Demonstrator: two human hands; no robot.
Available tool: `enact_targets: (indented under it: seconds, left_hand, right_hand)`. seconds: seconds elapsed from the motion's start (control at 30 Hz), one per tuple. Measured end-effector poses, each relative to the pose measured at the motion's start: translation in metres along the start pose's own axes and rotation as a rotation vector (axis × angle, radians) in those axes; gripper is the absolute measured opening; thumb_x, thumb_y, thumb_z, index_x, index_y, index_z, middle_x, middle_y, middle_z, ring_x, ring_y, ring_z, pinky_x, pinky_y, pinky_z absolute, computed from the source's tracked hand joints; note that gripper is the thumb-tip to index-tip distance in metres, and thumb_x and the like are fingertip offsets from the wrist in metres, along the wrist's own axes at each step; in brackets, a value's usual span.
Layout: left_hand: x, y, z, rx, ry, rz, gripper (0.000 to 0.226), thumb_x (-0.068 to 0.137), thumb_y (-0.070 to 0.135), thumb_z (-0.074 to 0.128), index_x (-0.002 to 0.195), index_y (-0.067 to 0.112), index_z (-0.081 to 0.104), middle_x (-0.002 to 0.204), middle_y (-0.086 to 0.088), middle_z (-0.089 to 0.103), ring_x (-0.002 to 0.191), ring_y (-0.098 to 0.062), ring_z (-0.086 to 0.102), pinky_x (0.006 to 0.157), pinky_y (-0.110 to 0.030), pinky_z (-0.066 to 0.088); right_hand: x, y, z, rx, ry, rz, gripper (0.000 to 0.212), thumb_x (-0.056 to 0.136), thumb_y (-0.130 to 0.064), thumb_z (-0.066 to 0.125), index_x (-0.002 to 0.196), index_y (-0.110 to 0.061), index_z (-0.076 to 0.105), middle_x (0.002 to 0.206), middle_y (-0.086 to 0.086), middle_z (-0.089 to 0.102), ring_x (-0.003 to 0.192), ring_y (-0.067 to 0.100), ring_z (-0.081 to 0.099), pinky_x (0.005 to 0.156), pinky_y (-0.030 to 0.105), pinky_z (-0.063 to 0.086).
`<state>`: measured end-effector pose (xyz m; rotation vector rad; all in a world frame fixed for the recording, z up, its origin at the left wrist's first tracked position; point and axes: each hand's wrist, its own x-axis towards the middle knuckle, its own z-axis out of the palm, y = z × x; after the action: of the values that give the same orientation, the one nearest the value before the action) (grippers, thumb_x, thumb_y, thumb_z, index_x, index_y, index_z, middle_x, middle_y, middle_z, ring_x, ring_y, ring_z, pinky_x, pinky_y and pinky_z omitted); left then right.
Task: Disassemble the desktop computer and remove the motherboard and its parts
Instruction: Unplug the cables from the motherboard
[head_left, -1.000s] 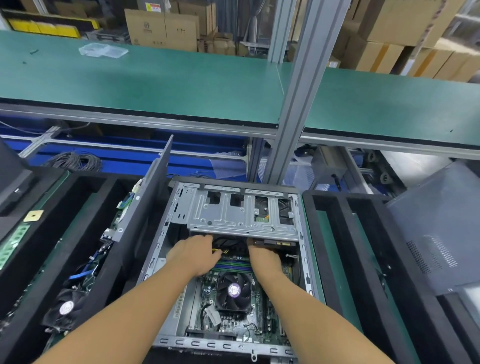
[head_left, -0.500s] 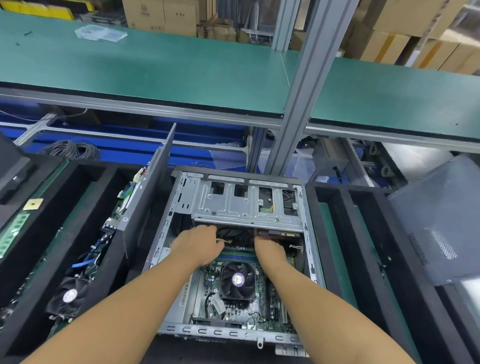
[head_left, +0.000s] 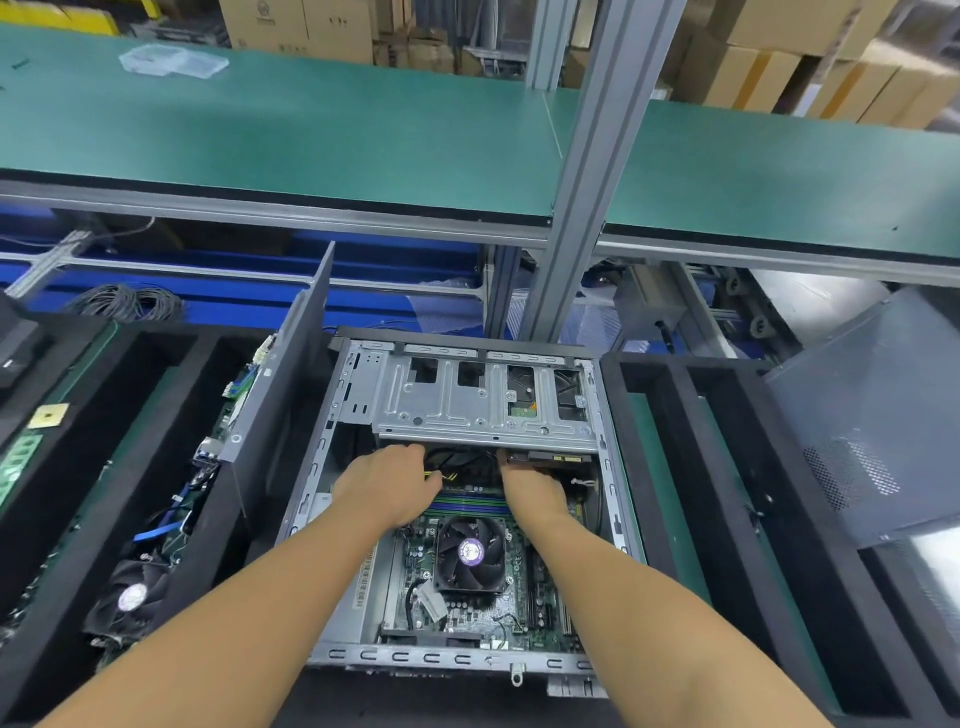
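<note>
An open desktop case lies on its side in front of me. Its green motherboard carries a black CPU fan. A silver drive cage spans the far end. My left hand reaches under the cage edge, fingers curled at the yellow and black power cable. Beside it, my right hand lies over the memory slots, just under a mounted drive. Its fingertips are hidden in the shadow there.
A grey side panel stands upright left of the case. Black foam trays on the left hold another board with a fan, a memory stick and a chip. Foam slots and a metal cover are right. An aluminium post rises behind.
Both hands have stayed at the same spot under the drive cage, pushed in slightly farther. My view has tilted a little.
</note>
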<state>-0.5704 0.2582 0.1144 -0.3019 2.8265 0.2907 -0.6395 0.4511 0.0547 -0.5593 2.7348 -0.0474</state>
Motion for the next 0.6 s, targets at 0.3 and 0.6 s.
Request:
enact_targets:
  seconds: [0.3, 0.6]
  left_hand:
    - [0.001, 0.003, -0.003, 0.020, -0.029, 0.012, 0.051, 0.096, 0.054, 0.035, 0.126, 0.017, 0.054, 0.115, -0.005, 0.065, 0.098, -0.028, 0.064, 0.082, -0.041, 0.052]
    - [-0.001, 0.004, -0.005, 0.064, -0.067, 0.031, 0.042, 0.096, 0.047, 0.037, 0.122, 0.019, 0.053, 0.111, -0.002, 0.061, 0.097, -0.026, 0.061, 0.084, -0.042, 0.052]
  right_hand:
    - [-0.010, -0.005, 0.005, 0.225, 0.021, 0.117, 0.031, 0.097, -0.016, 0.042, 0.120, -0.018, 0.063, 0.104, 0.008, 0.070, 0.091, 0.025, 0.064, 0.075, 0.034, 0.049]
    - [-0.017, -0.011, -0.004, 0.466, 0.060, 0.254, 0.037, 0.104, -0.031, 0.043, 0.073, -0.013, 0.052, 0.065, -0.002, 0.055, 0.057, 0.010, 0.052, 0.053, 0.029, 0.042]
